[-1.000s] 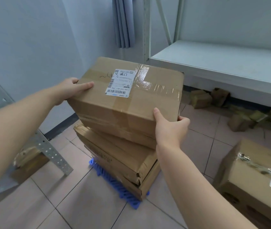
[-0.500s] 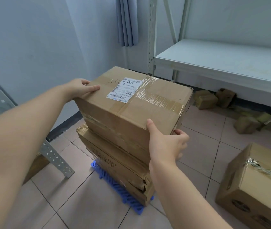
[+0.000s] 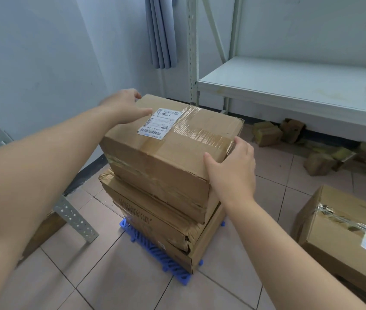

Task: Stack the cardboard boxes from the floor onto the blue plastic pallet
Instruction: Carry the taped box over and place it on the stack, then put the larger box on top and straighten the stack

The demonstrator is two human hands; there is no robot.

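Observation:
A taped cardboard box with a white shipping label (image 3: pixel 173 148) rests on top of two flatter cardboard boxes (image 3: pixel 155 222) stacked on the blue plastic pallet (image 3: pixel 153 249). My left hand (image 3: pixel 124 108) lies on the top box's far left corner, fingers flat on its top. My right hand (image 3: pixel 231 168) grips the near right corner, thumb on the front face. Another large cardboard box (image 3: pixel 345 240) with a label stands on the floor at the right.
A grey metal shelf (image 3: pixel 289 86) runs along the back right, with small crumpled boxes (image 3: pixel 267 133) on the floor under it. A perforated metal strut (image 3: pixel 74 220) slants down at the left. A curtain (image 3: pixel 160 32) hangs in the corner. Tiled floor surrounds the pallet.
The labelled box has come down onto the stack. My left hand slid from its side up onto its top, and my right hand moved up to the near right corner.

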